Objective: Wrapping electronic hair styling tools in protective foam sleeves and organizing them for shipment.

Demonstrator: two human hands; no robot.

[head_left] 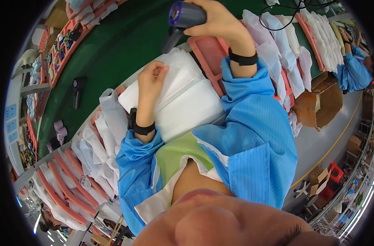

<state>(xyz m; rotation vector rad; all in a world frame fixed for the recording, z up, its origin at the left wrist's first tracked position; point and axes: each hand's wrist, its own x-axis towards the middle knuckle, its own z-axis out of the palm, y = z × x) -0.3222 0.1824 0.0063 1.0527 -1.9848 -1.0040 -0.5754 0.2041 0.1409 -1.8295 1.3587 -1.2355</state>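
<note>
At the top of the head view, my right hand (220, 21) is closed around the rear of a dark grey hair dryer (192, 15) with a purple ring at the end of its barrel. Its handle points down and to the left, over the green belt. My left hand (151, 80) is over a stack of thin white packing sleeves (191, 108) in front of my body. Its fingers are curled in toward the thumb, and whatever they may pinch is too small to make out.
A pink tray (212, 55) lies just right of the stack. Another dryer (77, 92) lies on the green conveyor belt (113, 45) at left, with purple ones (60, 130) farther down. Wrapped items in pink trays line both sides. A cardboard box (318, 102) stands at right, near another person's blue sleeve (353, 71).
</note>
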